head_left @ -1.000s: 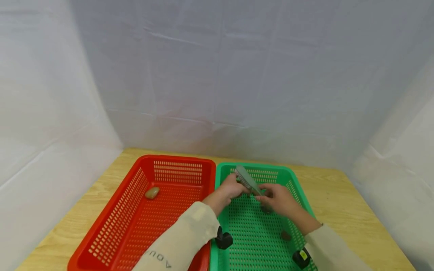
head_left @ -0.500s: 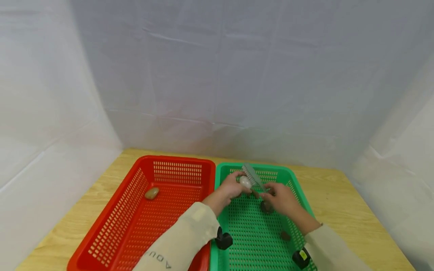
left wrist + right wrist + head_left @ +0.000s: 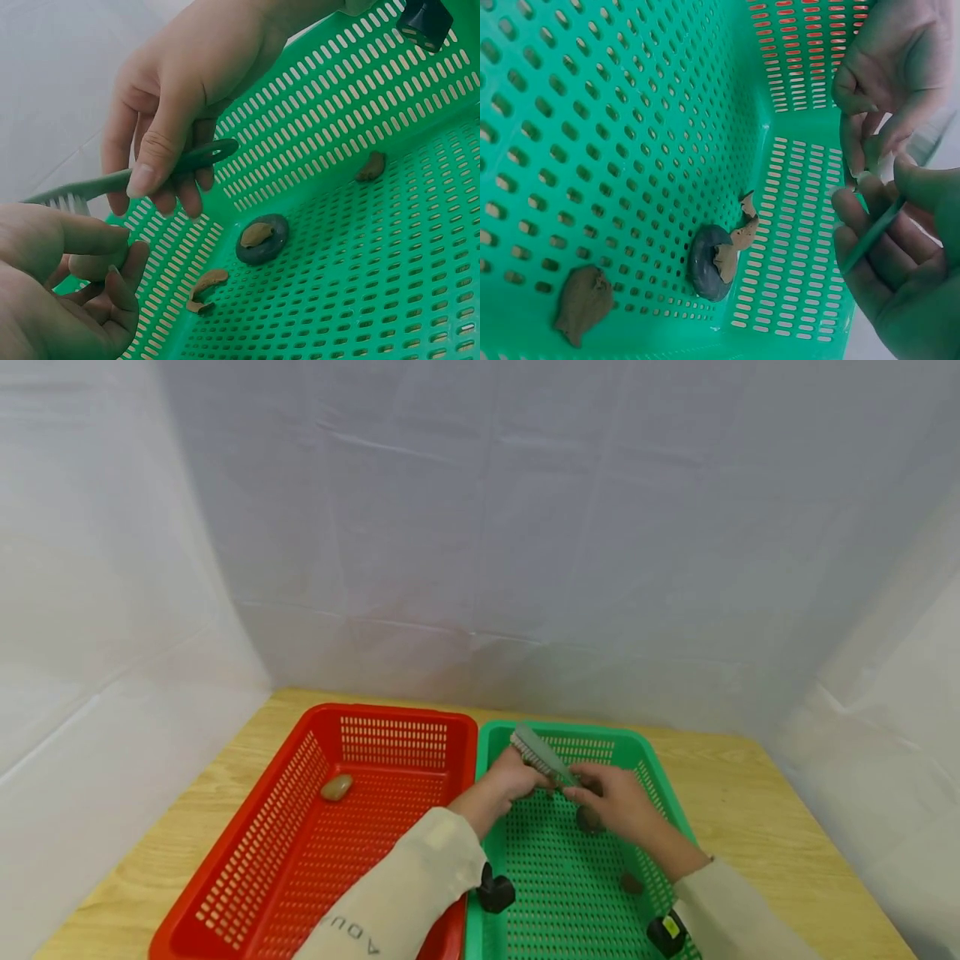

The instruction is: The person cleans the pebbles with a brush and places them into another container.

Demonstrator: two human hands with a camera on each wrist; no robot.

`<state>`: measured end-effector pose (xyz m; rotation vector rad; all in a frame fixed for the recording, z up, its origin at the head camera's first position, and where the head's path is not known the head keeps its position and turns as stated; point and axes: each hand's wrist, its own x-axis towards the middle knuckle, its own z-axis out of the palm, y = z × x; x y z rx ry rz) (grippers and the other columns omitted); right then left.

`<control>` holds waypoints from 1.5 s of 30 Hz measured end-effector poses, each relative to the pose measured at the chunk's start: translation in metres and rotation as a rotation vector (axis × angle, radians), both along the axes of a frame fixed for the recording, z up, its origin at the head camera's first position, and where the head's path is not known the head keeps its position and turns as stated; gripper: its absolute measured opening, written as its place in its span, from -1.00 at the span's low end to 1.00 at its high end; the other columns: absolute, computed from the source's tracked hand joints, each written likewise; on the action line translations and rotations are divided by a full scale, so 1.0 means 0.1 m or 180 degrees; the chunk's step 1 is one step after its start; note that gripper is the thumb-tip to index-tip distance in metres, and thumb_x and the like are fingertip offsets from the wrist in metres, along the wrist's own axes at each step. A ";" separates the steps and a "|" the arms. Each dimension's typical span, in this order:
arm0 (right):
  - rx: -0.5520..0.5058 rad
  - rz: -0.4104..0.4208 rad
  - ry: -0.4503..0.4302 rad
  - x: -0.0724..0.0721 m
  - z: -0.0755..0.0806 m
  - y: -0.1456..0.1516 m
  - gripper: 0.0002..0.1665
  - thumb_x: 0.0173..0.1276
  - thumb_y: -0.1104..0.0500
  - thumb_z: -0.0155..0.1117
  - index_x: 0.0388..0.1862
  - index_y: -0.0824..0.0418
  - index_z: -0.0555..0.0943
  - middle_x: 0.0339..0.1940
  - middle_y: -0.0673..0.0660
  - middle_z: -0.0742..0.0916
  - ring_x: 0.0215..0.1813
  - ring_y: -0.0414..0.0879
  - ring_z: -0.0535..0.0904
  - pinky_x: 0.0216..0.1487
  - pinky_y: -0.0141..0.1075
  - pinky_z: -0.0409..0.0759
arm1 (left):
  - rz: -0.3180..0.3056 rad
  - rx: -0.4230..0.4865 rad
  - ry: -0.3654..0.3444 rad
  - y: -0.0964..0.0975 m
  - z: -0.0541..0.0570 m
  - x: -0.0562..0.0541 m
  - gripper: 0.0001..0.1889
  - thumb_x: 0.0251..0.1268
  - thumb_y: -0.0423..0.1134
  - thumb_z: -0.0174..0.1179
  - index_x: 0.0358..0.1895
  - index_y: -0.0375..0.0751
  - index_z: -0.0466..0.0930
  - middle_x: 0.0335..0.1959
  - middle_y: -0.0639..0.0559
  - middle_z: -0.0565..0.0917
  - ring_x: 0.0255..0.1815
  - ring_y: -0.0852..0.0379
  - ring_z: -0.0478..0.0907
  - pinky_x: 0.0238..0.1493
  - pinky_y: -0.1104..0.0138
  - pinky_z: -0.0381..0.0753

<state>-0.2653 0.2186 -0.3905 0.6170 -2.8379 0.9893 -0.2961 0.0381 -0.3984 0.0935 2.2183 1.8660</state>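
In the head view my left hand is over the far left part of the green basket. It pinches a smooth pale pebble, largely covered by fingers in the left wrist view. My right hand grips the handle of a grey-green scrubbing brush. The brush slants up and left, its white bristles facing the left hand and overlapping the pebble's place. Below the hands a dark round stone lies on the basket floor, with a brown flake on top.
A curved brown piece lies beside the dark stone, and a brown clump sits nearer. On the left stands a red basket holding a tan pebble. Both baskets rest on a wooden table before white sheeting.
The brush first moved up and right, uncovering the pale pebble, then came back down and left across the left hand. The left hand stays nearly in place.
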 end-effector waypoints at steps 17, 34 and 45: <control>-0.0033 -0.0024 -0.0263 0.02 0.02 0.03 -0.62 0.34 0.19 0.32 0.09 0.34 0.63 -0.15 0.21 0.76 -0.23 -0.06 0.69 -0.34 -0.26 0.61 | 0.0126 0.0049 -0.0093 0.00 -0.02 -0.03 -0.43 0.01 -0.56 0.37 0.18 -0.30 0.47 -0.17 -0.13 0.61 -0.51 0.12 0.38 -0.46 0.36 0.42; -0.0067 -0.0557 -0.0064 -0.02 0.02 0.03 -0.60 0.38 0.19 0.27 0.12 0.39 0.57 -0.34 0.16 0.75 -0.35 -0.06 0.66 -0.41 -0.24 0.57 | 0.0116 0.0261 -0.0158 0.01 0.00 -0.04 -0.40 0.03 -0.52 0.37 0.23 -0.16 0.51 -0.20 -0.11 0.60 -0.59 0.18 0.34 -0.56 0.46 0.35; -0.0175 0.0031 -0.0052 0.01 0.01 0.01 -0.58 0.38 0.19 0.27 0.18 0.28 0.57 -0.24 0.10 0.77 -0.25 -0.11 0.71 -0.24 -0.23 0.65 | 0.0039 0.0263 -0.0139 0.00 -0.02 -0.03 -0.57 0.13 -0.45 0.33 0.11 -0.36 0.52 -0.26 -0.02 0.61 -0.65 0.22 0.27 -0.57 0.43 0.30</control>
